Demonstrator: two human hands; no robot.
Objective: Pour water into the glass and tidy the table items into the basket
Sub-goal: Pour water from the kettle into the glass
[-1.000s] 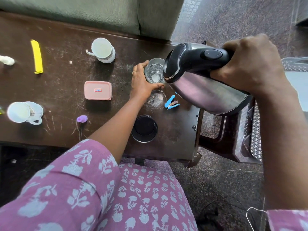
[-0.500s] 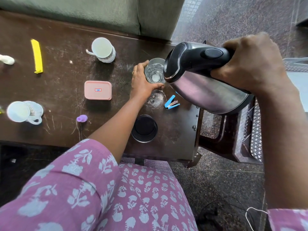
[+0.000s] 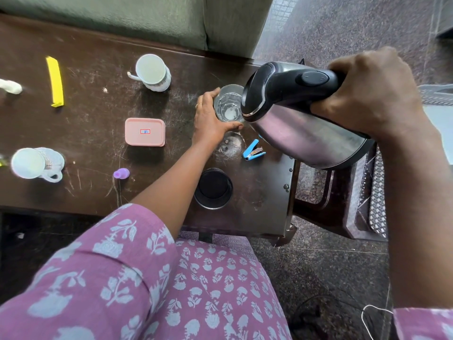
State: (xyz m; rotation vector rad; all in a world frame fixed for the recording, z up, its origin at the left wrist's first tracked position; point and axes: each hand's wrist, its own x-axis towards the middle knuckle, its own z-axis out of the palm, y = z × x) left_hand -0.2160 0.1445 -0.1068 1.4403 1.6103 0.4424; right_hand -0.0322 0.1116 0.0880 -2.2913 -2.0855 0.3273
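A clear glass (image 3: 228, 104) stands on the dark wooden table (image 3: 98, 114), with some water in its bottom. My left hand (image 3: 210, 119) curls round its left side, thumb in front. My right hand (image 3: 367, 94) grips the black handle of a steel kettle (image 3: 301, 123), which is tilted with its spout end over the glass rim. The spout itself is hidden behind the kettle's lid. A grey mesh basket (image 3: 377, 200) sits low to the right of the table.
On the table lie a pink lidded box (image 3: 145, 131), a blue stapler (image 3: 252, 150), a black round kettle base (image 3: 213, 188), a purple cap (image 3: 121, 173), two white cups (image 3: 153, 72) (image 3: 34, 163) and a yellow strip (image 3: 56, 82). A green sofa (image 3: 122, 18) backs the table.
Hardly anything has moved. The kettle stays tilted over the glass and my left hand keeps its hold.
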